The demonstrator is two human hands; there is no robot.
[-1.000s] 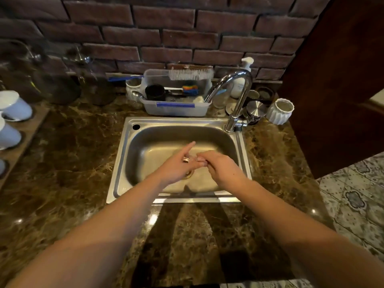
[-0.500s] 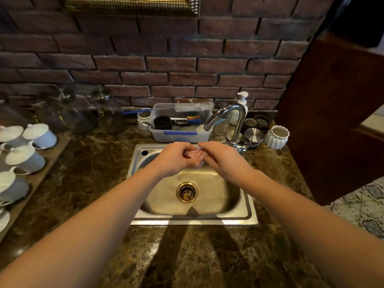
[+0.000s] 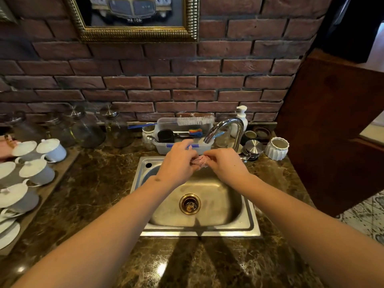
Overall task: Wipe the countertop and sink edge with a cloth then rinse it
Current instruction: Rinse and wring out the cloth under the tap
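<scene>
Two bare hands held over the back half of a stainless-steel sink (image 3: 247,227), just under the spout of a curved chrome faucet (image 3: 225,126); left hand (image 3: 176,163) and right hand (image 3: 225,163) both closed on a small, crumpled pinkish cloth (image 3: 200,160), bunched between the fingertips; left index finger lifted and partly extended toward the back. No visible stream from the spout, though hard to tell at this size.

Sink basin rectangular with rounded corners, brushed and dull-shiny; round brass-toned drain strainer (image 3: 190,204) at the middle of the floor; small round overflow hole at the back-left corner. Dark brown marble tabletop (image 3: 93,183) all around, glossy, veined in tan, with bright light spots near the front edge.

Behind the sink, a translucent plastic caddy (image 3: 162,149) with a blue strip on its front, holding a black cup and a colourful scrubber; white-bristled bottle brush (image 3: 195,120) laid across its top. White pump bottle (image 3: 242,117) behind the faucet; ribbed white ceramic cup (image 3: 277,148) to the right, beside a round steel lid (image 3: 253,146). To the left, lidded white porcelain cups (image 3: 52,149) on a wooden board; clear glass jars (image 3: 87,129) against the rough red-brick wall (image 3: 228,86); gilt ribbed picture frame (image 3: 133,35) above.
</scene>
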